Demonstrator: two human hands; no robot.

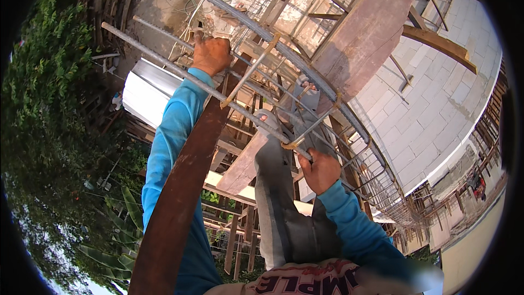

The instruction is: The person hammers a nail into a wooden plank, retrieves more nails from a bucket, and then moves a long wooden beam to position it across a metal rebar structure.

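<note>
A long rebar cage (262, 82) of steel bars tied with square stirrups runs from the upper left toward the lower right in front of me. My left hand (212, 54) is closed around one of its bars near the left end. Farther along, my right hand (322, 171) grips the nearest bar beside a stirrup (314, 127), thumb lying along the steel. A dark brown timber (183, 186) stands close in front of my left arm and hides part of the sleeve. Its upper end reaches the cage just below my left hand.
My feet rest on a reddish plank (365, 38) set high across timber framing (240, 229). A pale block wall (426, 114) stands on the right. White sheets (147, 90) lie at left, below the cage, near trees (49, 93). A cut timber (442, 46) juts out at upper right.
</note>
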